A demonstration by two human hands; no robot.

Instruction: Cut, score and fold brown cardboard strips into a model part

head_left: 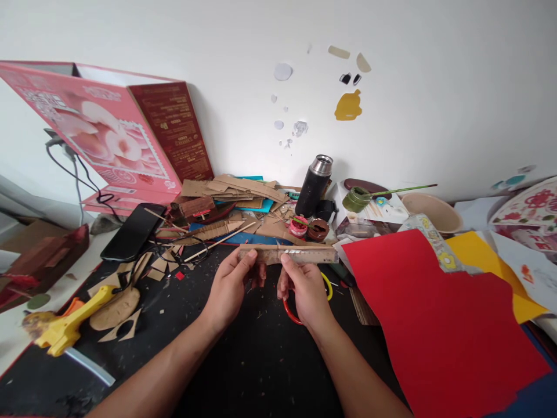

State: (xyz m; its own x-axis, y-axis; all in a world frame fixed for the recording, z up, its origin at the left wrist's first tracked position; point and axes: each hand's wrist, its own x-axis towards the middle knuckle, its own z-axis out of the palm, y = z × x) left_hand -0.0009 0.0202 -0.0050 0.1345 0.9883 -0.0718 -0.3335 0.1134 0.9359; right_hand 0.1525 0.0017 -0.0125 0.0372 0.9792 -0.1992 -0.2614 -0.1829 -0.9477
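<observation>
A see-through ruler [311, 255] is held level above the black table, pinched at two places. My left hand [230, 284] grips its left part, the thumb pressed on the front face and the fingers curled behind. My right hand [307, 293] pinches it near the middle in the same way. A thin brown cardboard edge [263, 247] shows along the ruler's top; how much cardboard lies behind it is hidden. Beneath my right hand, a red loop [291, 313] and a yellow loop [329, 285] look like scissor handles, partly covered.
To the left lie a yellow glue gun [82, 319], a phone [133, 232] and cardboard scraps [159, 264]. Behind the ruler stand a black flask [311, 188], paint jars [318, 230] and a cardboard pile [243, 187]. Red paper [439, 313] spreads at right; a pink box [117, 133] stands back left.
</observation>
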